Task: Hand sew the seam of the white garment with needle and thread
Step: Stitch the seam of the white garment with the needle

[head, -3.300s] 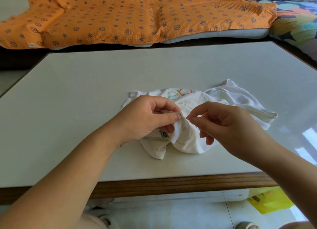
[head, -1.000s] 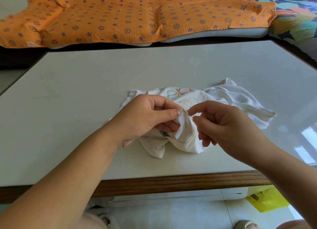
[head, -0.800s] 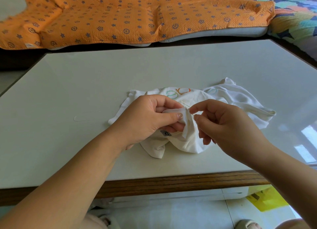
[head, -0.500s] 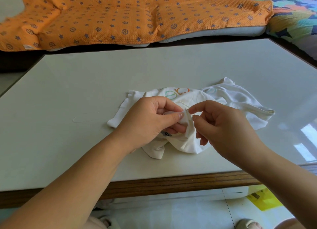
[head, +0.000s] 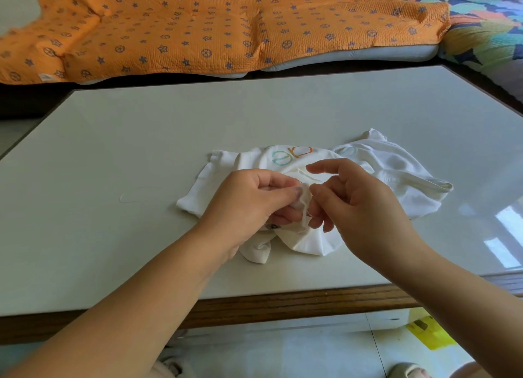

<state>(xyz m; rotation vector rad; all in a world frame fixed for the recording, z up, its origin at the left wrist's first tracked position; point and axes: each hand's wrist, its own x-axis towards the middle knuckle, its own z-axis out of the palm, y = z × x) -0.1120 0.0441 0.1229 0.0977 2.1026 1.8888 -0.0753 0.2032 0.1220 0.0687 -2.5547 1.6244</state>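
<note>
Left hand pinching white garment fold, right hand forefinger now lifted off thumb (hold unclear)

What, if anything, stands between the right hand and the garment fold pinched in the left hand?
Nothing visible does. The right hand sits directly beside the raised fold of the white garment that the left hand pinches, with its fingertips right at the cloth.

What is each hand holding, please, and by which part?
The left hand pinches a raised fold of the white garment; whether the right hand holds anything cannot be told.
</note>
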